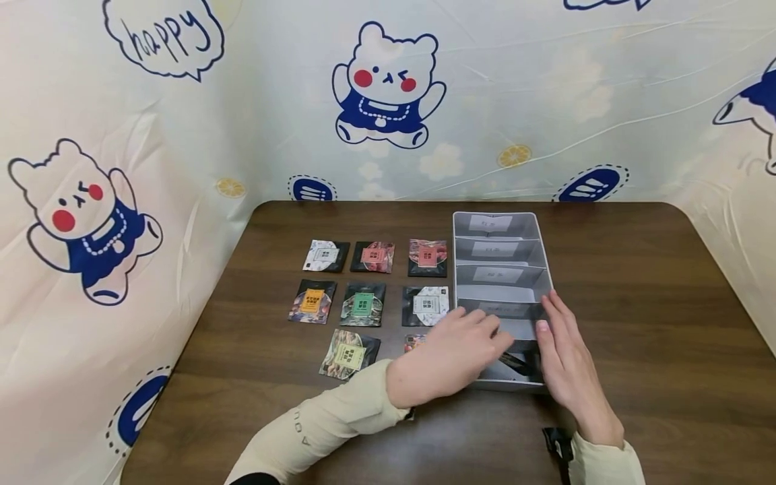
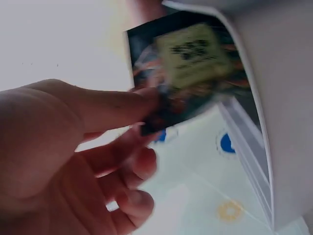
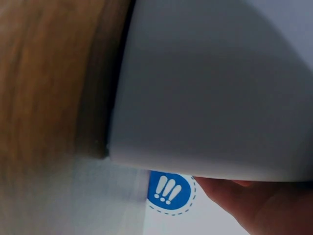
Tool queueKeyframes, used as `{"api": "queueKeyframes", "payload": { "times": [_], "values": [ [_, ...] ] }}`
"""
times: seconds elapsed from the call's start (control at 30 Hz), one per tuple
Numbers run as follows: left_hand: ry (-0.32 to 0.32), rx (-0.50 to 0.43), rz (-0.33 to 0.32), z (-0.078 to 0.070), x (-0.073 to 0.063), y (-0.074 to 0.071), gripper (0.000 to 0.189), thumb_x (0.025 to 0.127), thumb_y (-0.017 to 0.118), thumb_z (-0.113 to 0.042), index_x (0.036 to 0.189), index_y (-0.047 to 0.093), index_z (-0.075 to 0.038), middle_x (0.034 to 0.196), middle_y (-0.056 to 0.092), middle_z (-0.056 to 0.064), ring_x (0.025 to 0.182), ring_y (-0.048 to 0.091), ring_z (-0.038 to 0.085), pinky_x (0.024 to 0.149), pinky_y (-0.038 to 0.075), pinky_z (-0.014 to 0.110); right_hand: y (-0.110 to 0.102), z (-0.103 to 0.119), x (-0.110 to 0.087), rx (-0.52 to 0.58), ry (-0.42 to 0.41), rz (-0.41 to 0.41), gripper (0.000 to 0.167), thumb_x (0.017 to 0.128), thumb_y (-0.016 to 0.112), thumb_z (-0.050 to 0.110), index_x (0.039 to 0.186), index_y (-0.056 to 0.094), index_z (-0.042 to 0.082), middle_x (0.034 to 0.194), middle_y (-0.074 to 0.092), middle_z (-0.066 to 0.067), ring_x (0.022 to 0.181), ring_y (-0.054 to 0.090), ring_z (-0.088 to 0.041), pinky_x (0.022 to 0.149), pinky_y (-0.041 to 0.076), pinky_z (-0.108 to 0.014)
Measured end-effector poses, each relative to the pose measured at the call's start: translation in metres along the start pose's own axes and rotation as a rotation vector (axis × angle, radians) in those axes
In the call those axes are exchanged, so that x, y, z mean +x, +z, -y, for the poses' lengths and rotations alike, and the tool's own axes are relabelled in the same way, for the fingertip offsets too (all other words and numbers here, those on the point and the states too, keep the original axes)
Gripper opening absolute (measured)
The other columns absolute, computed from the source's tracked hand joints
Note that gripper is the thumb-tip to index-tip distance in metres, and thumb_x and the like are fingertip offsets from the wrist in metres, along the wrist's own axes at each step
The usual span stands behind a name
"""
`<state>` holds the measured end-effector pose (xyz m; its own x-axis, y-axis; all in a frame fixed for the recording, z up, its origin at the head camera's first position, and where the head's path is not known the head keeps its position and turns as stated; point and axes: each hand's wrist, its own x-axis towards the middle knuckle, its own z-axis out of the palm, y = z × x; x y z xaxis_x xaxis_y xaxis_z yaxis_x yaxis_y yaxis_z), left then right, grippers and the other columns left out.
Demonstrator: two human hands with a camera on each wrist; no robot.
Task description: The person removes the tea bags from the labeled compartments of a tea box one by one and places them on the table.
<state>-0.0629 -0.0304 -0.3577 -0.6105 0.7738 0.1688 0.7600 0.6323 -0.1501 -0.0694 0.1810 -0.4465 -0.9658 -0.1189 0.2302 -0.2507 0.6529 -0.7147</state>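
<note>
My left hand [image 1: 448, 350] reaches over the front end of a grey divided box [image 1: 500, 386]. Between thumb and fingers it pinches a dark seasoning packet [image 2: 195, 54] with a yellow-green label. In the left wrist view, the packet's far part lies within the box's rim. A dark packet [image 1: 516, 364] shows in the front compartment in the head view, partly covered by this hand. My right hand [image 1: 570, 360] rests against the box's right wall, fingers fairly straight. In the right wrist view, the box wall [image 3: 205, 98] hides most of that hand [image 3: 264, 205].
Left of the box lie several flat packets in loose rows, including a green-labelled one [image 1: 362, 304], an orange-labelled one [image 1: 312, 301] and a yellow-green one [image 1: 349, 355]. White paper labels [image 1: 497, 275] mark the box dividers. A patterned curtain [image 1: 485, 101] hangs behind the wooden table [image 1: 655, 303].
</note>
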Motion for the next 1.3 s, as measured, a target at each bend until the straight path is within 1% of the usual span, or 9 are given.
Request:
{"api": "queueKeyframes", "payload": {
  "times": [0.1,0.2,0.3,0.4,0.63,0.73,0.83,1.0,1.3],
  "values": [
    [-0.061,-0.202,-0.066,0.014,-0.017,-0.008,0.015,0.09,0.065,-0.017,0.105,0.066,-0.02,0.093,0.063,-0.008,0.083,0.058,0.007,0.071,0.046,0.019,0.0,0.0,0.0,0.004,0.007,0.011,0.049,0.105,0.036,0.024,0.148,0.033,0.001,0.158,0.024,-0.015,0.137,0.033,-0.044,0.102,0.03,-0.063],
    [-0.172,-0.457,-0.108,0.029,-0.042,-0.013,0.007,0.093,0.062,-0.014,0.099,0.065,-0.016,0.09,0.065,-0.007,0.075,0.056,0.004,0.069,0.047,0.016,0.0,0.0,-0.001,0.002,0.011,0.015,0.05,0.105,0.036,0.025,0.149,0.032,0.003,0.158,0.024,-0.014,0.138,0.032,-0.043,0.106,0.028,-0.059],
    [-0.342,-0.7,-0.099,0.045,-0.074,-0.013,0.004,0.092,0.063,-0.011,0.095,0.063,-0.014,0.087,0.066,-0.005,0.067,0.051,0.003,0.061,0.046,0.016,0.0,-0.001,-0.002,-0.01,0.005,-0.002,0.049,0.105,0.037,0.025,0.15,0.033,0.005,0.158,0.026,-0.013,0.138,0.034,-0.041,0.115,0.026,-0.041],
    [-0.546,-0.841,-0.095,0.064,-0.111,-0.008,0.003,0.091,0.064,-0.011,0.094,0.063,-0.012,0.08,0.064,-0.001,0.06,0.048,0.004,0.052,0.044,0.02,0.0,-0.003,-0.003,-0.017,-0.001,-0.021,0.048,0.104,0.038,0.024,0.149,0.034,0.006,0.157,0.028,-0.013,0.138,0.035,-0.04,0.115,0.019,-0.018],
    [-1.037,-0.875,-0.115,0.095,-0.206,0.022,0.006,0.092,0.063,-0.009,0.095,0.061,-0.004,0.072,0.063,0.009,0.058,0.054,0.012,0.053,0.044,0.025,-0.003,-0.003,-0.007,-0.018,0.014,-0.034,0.048,0.104,0.038,0.024,0.148,0.036,0.003,0.157,0.028,-0.012,0.138,0.035,-0.04,0.111,0.016,-0.009],
    [-1.228,-0.867,-0.07,0.101,-0.241,0.032,0.014,0.094,0.061,-0.011,0.101,0.06,0.001,0.075,0.065,0.011,0.059,0.056,0.014,0.054,0.044,0.025,-0.004,-0.003,-0.009,-0.016,0.016,-0.042,0.047,0.104,0.038,0.023,0.147,0.036,0.003,0.157,0.029,-0.013,0.137,0.036,-0.041,0.11,0.015,-0.008],
    [-1.358,-0.857,-0.007,0.106,-0.268,0.038,0.021,0.096,0.058,-0.014,0.106,0.058,0.004,0.076,0.065,0.009,0.061,0.056,0.014,0.056,0.044,0.027,-0.006,-0.002,-0.012,-0.014,0.012,-0.05,0.047,0.104,0.038,0.022,0.147,0.037,0.003,0.156,0.03,-0.013,0.137,0.036,-0.042,0.109,0.015,-0.007],
    [-1.437,-0.838,0.047,0.111,-0.285,0.046,0.029,0.096,0.06,-0.021,0.107,0.06,0.005,0.075,0.063,0.006,0.062,0.056,0.014,0.056,0.045,0.027,-0.008,-0.001,-0.014,-0.013,-0.007,-0.075,0.046,0.104,0.04,0.02,0.145,0.038,0.001,0.155,0.032,-0.015,0.135,0.037,-0.042,0.104,0.013,-0.002],
    [-1.358,-0.554,0.118,0.114,-0.28,0.047,0.03,0.093,0.061,-0.032,0.091,0.07,-0.003,0.081,0.068,0.01,0.068,0.057,0.02,0.059,0.043,0.032,-0.011,-0.001,-0.011,-0.018,-0.017,-0.05,0.048,0.103,0.044,0.021,0.146,0.037,0.0,0.156,0.029,-0.016,0.137,0.035,-0.042,0.11,0.014,-0.007]
  ]
}}
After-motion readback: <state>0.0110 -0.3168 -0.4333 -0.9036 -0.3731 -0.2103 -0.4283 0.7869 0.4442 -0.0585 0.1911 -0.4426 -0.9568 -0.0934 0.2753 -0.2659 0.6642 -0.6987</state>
